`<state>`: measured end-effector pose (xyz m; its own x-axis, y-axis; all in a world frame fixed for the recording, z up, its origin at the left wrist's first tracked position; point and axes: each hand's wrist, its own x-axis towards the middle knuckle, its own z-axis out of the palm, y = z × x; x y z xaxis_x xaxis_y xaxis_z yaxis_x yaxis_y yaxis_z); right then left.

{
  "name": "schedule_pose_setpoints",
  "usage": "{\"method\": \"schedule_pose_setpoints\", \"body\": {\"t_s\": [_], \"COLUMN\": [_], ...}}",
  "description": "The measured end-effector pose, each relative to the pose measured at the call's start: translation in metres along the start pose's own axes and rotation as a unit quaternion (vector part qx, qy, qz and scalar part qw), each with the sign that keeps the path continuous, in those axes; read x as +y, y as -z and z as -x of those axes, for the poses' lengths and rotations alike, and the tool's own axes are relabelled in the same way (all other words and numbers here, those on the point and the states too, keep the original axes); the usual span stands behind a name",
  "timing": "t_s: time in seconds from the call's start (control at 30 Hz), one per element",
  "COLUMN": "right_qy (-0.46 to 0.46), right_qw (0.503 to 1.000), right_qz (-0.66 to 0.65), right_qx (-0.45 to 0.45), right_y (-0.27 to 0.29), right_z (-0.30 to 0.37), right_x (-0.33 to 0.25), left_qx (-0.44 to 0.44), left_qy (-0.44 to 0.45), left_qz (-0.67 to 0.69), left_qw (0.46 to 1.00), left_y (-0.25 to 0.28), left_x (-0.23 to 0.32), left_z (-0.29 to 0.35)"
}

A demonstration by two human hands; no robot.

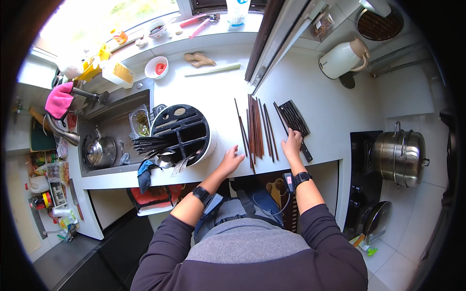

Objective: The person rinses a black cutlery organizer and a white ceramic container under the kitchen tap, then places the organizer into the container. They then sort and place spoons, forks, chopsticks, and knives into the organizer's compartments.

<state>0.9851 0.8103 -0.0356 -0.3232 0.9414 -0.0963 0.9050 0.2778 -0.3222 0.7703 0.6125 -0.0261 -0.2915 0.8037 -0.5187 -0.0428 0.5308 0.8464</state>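
Observation:
Brown wooden chopsticks [254, 127] lie side by side in a loose bundle on the white counter, with a few set apart on either side. My right hand [291, 144] is closed at the near end of a dark chopstick [280, 115]. Just right of it lies a cleaver with a dark, ridged blade [295, 116], its black handle beside my fingers. My left hand [231, 161] hovers by the counter's front edge, left of the chopsticks, fingers apart and holding nothing. Farther left stands a round white utensil holder with a black divided top [186, 130], carrying spoons and black utensils.
A sink [99, 162] with a lidded pot [100, 150] is at left. Behind are a white bowl [156, 67], a ginger root [199, 59] and a pale green stalk [212, 70]. A white kettle [343, 59] stands back right; a steel steamer pot [399, 157] sits on the stove.

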Motion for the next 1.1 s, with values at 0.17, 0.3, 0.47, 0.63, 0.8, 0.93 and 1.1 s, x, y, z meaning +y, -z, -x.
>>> {"method": "schedule_pose_setpoints", "body": {"t_s": [0.17,0.3,0.47,0.63,0.8,0.93,1.1], "right_qy": [0.023,-0.003,0.013,-0.061,-0.106,-0.120,-0.074], "right_qw": [0.999,0.981,0.971,0.976,0.975,0.976,0.986], "right_qz": [-0.038,-0.186,-0.226,-0.179,-0.148,-0.112,-0.088], "right_qx": [0.012,-0.061,-0.075,-0.111,-0.125,-0.141,-0.125], "right_y": [-0.008,-0.013,-0.036,-0.036,-0.031,-0.028,-0.035], "right_z": [0.000,-0.003,-0.004,-0.011,-0.013,-0.012,0.002], "right_x": [-0.004,-0.012,-0.053,-0.077,-0.090,-0.102,-0.115], "left_qx": [0.100,0.091,0.081,0.059,0.137,0.146,0.042], "left_qy": [0.006,0.013,0.012,0.099,0.134,0.145,0.165], "left_qz": [0.004,0.083,0.071,0.178,0.119,0.154,0.259], "left_qw": [0.995,0.992,0.994,0.977,0.974,0.966,0.951], "left_y": [-0.032,-0.044,-0.055,-0.058,-0.069,-0.067,-0.064], "left_x": [-0.008,0.003,0.025,0.041,0.050,0.052,0.047], "left_z": [-0.051,-0.065,-0.073,-0.071,-0.068,-0.068,-0.074]}}
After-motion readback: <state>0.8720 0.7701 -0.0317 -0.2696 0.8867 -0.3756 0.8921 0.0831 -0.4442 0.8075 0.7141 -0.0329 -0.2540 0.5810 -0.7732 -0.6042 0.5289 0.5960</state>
